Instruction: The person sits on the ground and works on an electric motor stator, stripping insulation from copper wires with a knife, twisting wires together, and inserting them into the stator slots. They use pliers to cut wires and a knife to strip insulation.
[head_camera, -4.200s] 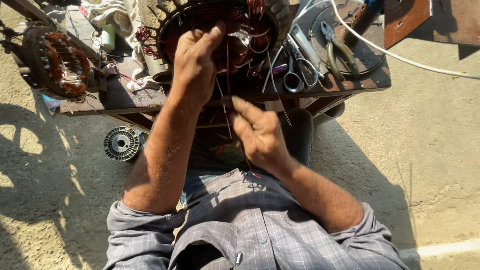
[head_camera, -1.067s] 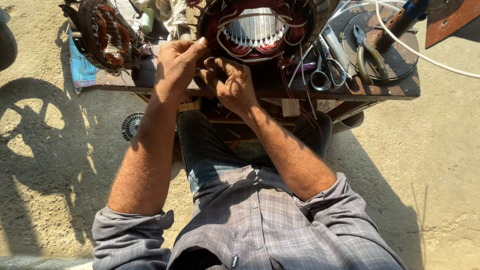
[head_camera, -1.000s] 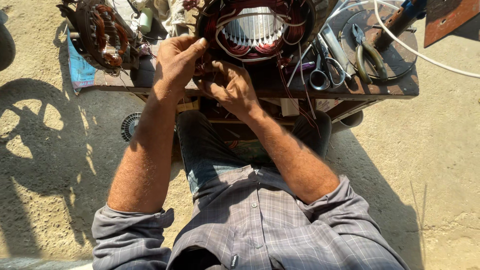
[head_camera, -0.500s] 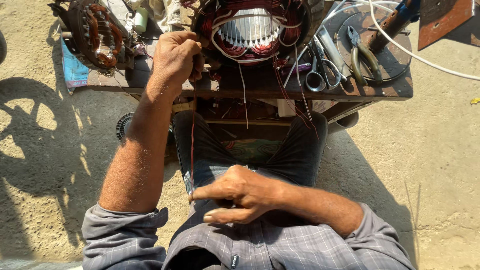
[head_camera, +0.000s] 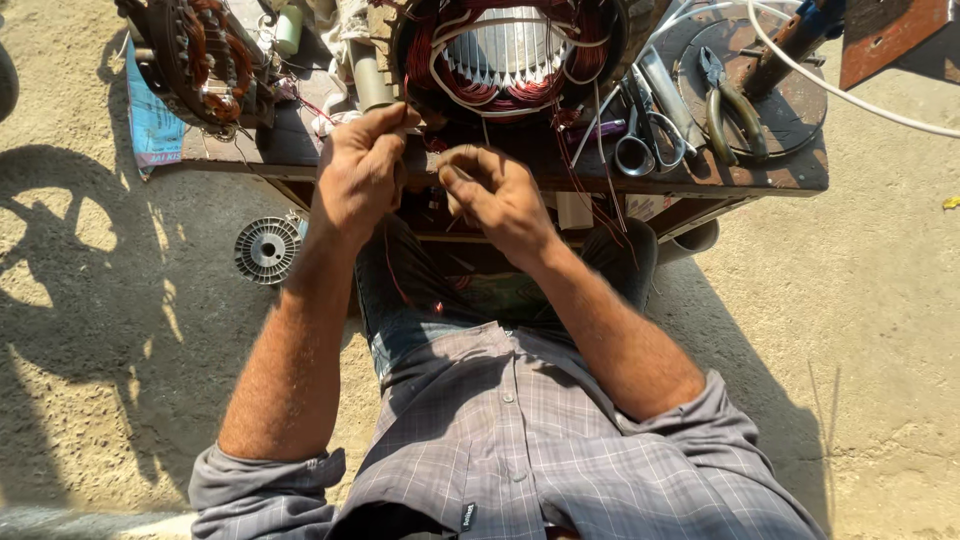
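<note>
A round motor stator with red copper windings and white sleeving lies on a low dark wooden bench. My left hand pinches the stator's near left rim, where thin red wires hang down. My right hand is just beside it, fingers curled and pinched on a thin wire at the stator's near edge. The wire itself is very fine and hard to follow. Both forearms reach forward from my grey checked shirt.
A second wound stator sits at the bench's left end. Scissors and pliers lie to the right of the main stator, near a white cable. A grey plastic spool rests on the sandy ground.
My right hand was drawn back down near my lap half a second ago and has come up again to the stator's near edge. The left hand stayed at the rim.
</note>
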